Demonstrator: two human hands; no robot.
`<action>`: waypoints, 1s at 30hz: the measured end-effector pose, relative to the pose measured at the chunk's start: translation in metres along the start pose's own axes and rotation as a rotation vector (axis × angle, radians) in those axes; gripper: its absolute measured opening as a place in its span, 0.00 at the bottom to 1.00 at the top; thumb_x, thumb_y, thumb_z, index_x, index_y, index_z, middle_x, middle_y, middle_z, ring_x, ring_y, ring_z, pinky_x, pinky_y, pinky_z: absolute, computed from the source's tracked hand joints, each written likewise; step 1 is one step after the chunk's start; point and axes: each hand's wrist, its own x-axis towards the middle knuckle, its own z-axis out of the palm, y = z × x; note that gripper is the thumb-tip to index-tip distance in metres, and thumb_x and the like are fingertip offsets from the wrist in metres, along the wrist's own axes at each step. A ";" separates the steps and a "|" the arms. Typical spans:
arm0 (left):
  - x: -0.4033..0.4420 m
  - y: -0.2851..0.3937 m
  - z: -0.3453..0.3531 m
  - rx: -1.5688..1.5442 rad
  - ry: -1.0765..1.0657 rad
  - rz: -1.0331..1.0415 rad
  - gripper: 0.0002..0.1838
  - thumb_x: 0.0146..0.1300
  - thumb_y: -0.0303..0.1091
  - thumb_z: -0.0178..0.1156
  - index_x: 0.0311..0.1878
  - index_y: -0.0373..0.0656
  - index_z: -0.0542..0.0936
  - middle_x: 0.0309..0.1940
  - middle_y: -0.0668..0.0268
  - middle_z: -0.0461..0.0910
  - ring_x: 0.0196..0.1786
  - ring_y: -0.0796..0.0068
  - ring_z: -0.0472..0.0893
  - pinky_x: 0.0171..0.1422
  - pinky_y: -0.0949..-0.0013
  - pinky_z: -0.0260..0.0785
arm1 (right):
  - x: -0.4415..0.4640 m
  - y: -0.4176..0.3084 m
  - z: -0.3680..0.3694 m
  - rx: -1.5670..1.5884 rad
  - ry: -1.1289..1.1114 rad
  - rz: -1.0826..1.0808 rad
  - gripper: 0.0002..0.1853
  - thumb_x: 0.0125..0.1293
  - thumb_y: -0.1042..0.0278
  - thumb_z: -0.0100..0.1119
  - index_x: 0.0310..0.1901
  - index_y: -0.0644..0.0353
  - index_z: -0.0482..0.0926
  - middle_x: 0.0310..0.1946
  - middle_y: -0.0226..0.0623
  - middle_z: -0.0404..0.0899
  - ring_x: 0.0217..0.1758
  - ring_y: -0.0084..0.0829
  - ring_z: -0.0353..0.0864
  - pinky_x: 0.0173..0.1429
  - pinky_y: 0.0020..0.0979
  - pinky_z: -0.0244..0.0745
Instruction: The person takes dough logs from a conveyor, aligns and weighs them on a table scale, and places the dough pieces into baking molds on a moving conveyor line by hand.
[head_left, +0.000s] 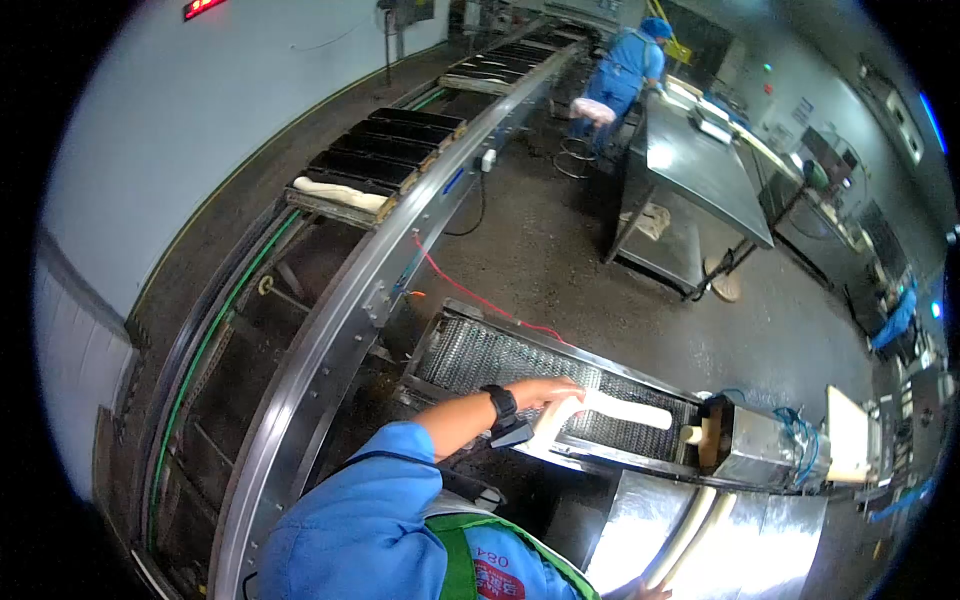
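My left hand, with a black watch on the wrist, is over the mesh conveyor, closed on a long pale dough strip. The strip lies partly along the belt and bends down over the near edge below my hand. Two more dough strips lie side by side on the shiny steel table. At the bottom edge of the view, my right hand grips the near end of one of these; most of this hand is cut off. A short dough end pokes from the machine outlet.
The mesh conveyor leads from a steel machine. A long rail conveyor on the left carries dark baking pans, one with dough in it. A co-worker in blue stands at a steel table behind.
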 end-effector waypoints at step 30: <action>-0.309 0.032 -0.232 0.084 1.395 0.386 0.12 0.55 0.35 0.48 0.33 0.36 0.74 0.29 0.67 0.75 0.33 0.77 0.73 0.40 0.72 0.63 | 0.055 -0.099 -0.129 0.811 -0.345 -0.237 0.35 0.47 0.47 0.57 0.52 0.62 0.62 0.42 0.46 0.68 0.43 0.37 0.68 0.43 0.35 0.66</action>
